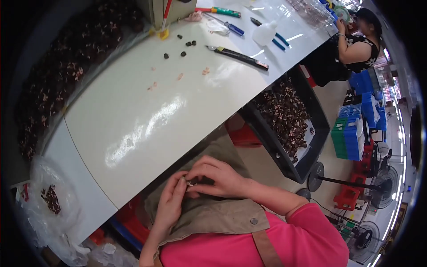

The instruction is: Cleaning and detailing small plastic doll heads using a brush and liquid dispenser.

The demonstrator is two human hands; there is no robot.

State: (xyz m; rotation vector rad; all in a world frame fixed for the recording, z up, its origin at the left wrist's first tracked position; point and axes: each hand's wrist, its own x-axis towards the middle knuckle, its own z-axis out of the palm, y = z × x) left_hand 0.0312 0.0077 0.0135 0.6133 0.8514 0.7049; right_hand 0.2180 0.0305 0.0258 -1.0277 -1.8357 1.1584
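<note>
Over my lap, in front of the brown apron point(209, 213), both hands meet at a small dark piece with pale bits point(191, 181). My left hand point(171, 198) pinches it from the left between thumb and fingers. From the right, the curled fingers and thumb of my right hand point(218, 177) close on the same piece. Fingers cover most of it, so its exact kind cannot be told. Beyond my hands, several small black pieces point(183, 54) and pinkish scraps point(179, 76) lie on the pale tabletop point(129, 102).
A utility knife point(240, 58), a blue-handled screwdriver point(235, 29), pliers point(278, 42) and a white bottle point(264, 34) lie at the far side. Dark pieces fill a black tray point(314, 153) and a heap point(58, 75). A plastic bag point(66, 200) hangs left. Another person point(356, 51) works farther off.
</note>
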